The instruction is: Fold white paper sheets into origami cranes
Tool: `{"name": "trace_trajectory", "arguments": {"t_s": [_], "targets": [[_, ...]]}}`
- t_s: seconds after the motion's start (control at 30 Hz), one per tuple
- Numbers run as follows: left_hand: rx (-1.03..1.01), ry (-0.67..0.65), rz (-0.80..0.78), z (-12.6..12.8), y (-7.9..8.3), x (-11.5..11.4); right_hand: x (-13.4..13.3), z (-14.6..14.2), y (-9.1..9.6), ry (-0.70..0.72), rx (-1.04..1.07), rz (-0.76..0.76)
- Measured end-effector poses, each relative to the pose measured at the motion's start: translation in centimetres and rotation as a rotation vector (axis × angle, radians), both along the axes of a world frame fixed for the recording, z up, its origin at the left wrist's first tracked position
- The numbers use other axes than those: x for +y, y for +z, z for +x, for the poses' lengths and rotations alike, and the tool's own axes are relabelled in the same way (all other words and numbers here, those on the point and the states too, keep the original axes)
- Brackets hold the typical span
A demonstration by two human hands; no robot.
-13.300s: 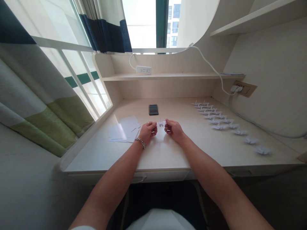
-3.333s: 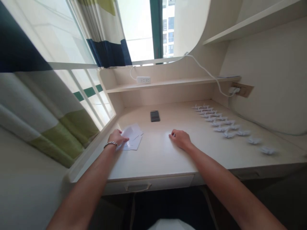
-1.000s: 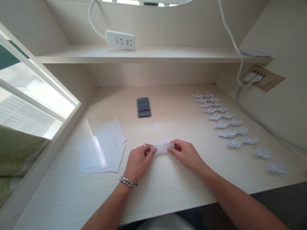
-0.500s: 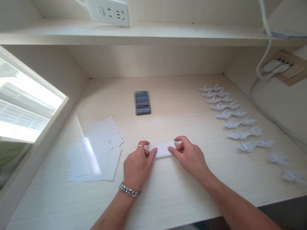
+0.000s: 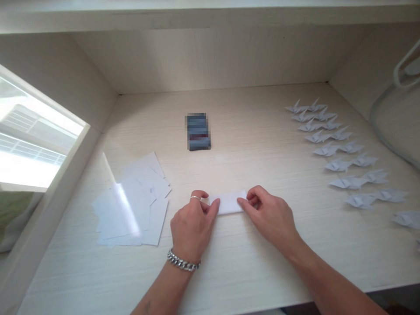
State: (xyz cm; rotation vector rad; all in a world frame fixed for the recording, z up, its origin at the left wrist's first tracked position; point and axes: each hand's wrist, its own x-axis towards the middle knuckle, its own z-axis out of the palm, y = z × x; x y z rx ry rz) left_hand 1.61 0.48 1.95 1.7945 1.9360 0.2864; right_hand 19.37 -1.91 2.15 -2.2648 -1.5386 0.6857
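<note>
A sheet of white paper (image 5: 229, 202), folded into a narrow strip, lies between my two hands near the front of the desk. My left hand (image 5: 194, 221) pinches its left end, thumb on the near edge and the other fingers curled behind. At the right end, my right hand (image 5: 269, 214) grips the paper the same way, with the thumb tip on its face. The fingers partly cover both ends. Left of my hands, loose white paper sheets (image 5: 126, 214) lie in an overlapping pile.
Rows of folded white paper cranes (image 5: 337, 165) stand along the right side of the desk (image 5: 249, 144). A small dark object (image 5: 198, 132), blurred out, lies behind my hands. A shelf (image 5: 210, 19) crosses above, and a grey cable (image 5: 383, 135) runs along the right wall.
The camera view has tilted down and shifted, so the power strip and most of the upper shelf have left the picture. Both hands keep their hold on the folded paper.
</note>
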Motion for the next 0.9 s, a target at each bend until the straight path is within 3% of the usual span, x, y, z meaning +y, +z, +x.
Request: {"name": "trace_trajectory", "arguments": {"t_s": [0.5,0.9], "targets": [[-0.011,0.027,-0.037,-0.06,0.05,0.27,0.66,0.26,0.09,-0.013,-0.013,-0.058],[0.02,0.029,-0.042,0.11,0.19,0.39,0.53,0.41,-0.19,-0.005,-0.007,0.001]]}}
